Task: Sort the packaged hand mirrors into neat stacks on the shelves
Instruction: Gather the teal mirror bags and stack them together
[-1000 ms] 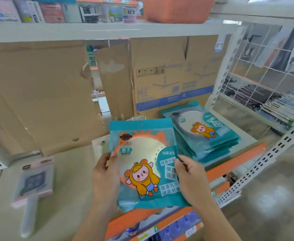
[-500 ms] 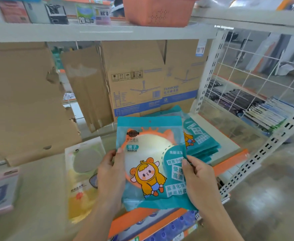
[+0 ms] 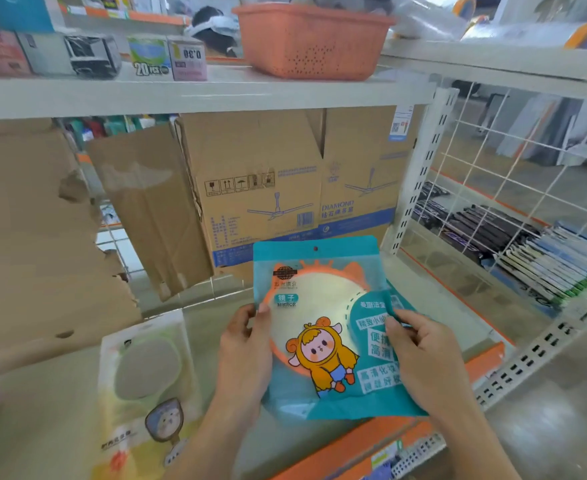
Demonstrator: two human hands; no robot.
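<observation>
A teal packaged hand mirror (image 3: 323, 313) with a cartoon sheep in a yellow hood is held flat above the right part of the shelf (image 3: 216, 323). My left hand (image 3: 245, 355) grips its left edge and my right hand (image 3: 423, 362) grips its right edge. The teal packet covers the stack of the same packets behind it; only a teal sliver (image 3: 401, 301) shows past my right thumb. A yellow-green packaged mirror (image 3: 146, 386) lies flat on the shelf to the left of my hands.
Cardboard boxes (image 3: 285, 188) and torn cardboard sheets (image 3: 32, 237) stand at the back of the shelf. An orange basket (image 3: 313, 43) sits on the shelf above. A white wire grid (image 3: 514, 174) closes the right side, with dark packets (image 3: 514, 247) beyond it.
My view has swung right and the teal packet has moved right and back, over the teal stack, which it now hides. The pink mirror at the left has left the view.
</observation>
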